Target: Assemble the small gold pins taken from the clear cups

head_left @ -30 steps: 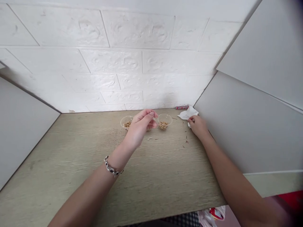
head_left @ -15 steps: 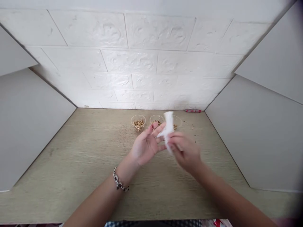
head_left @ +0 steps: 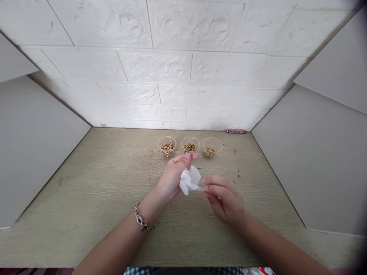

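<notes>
Between both hands, white tissue point(head_left: 189, 180) sits crumpled and folded.

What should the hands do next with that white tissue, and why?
Probably pull the white tissue open flat with both hands. It sits crumpled between the left hand and the right hand, above the table, and small bits lie loose right of the three cups.

**Both hands on a crumpled tissue above the table**

The left hand point(head_left: 172, 176) cups a white tissue point(head_left: 189, 180); the right hand point(head_left: 222, 198) pinches its near edge. Behind them on the wooden table point(head_left: 86, 198) stand 3 clear cups point(head_left: 190, 144) of small brass pieces. A red pen point(head_left: 236, 131) lies against the wall.
</notes>
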`<act>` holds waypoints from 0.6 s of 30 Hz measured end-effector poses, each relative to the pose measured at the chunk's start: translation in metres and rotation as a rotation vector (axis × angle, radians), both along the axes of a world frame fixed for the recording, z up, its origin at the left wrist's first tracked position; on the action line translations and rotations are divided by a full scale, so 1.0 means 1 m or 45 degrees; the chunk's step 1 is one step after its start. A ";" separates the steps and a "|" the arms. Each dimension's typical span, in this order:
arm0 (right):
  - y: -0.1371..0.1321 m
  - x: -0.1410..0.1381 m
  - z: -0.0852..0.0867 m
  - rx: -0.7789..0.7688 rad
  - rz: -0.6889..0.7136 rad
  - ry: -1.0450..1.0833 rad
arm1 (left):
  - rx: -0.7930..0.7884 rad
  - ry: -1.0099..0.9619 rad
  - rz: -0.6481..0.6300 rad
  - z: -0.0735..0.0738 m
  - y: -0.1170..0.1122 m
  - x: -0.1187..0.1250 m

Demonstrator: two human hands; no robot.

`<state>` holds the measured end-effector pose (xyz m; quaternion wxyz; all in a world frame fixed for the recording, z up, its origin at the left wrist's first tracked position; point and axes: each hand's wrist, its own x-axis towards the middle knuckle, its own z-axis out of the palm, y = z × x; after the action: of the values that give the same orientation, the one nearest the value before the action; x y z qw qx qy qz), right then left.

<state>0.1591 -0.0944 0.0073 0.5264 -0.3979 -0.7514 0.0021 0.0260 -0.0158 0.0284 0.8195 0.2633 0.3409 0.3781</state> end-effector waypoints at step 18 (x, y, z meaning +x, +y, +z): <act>0.008 -0.002 -0.009 -0.694 -0.135 0.551 | 0.478 0.254 -0.297 -0.006 -0.007 0.003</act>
<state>0.1567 -0.0868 -0.0016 0.5472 -0.5526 -0.5726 0.2597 0.0286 -0.0230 0.0225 0.7566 0.4845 0.3114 0.3097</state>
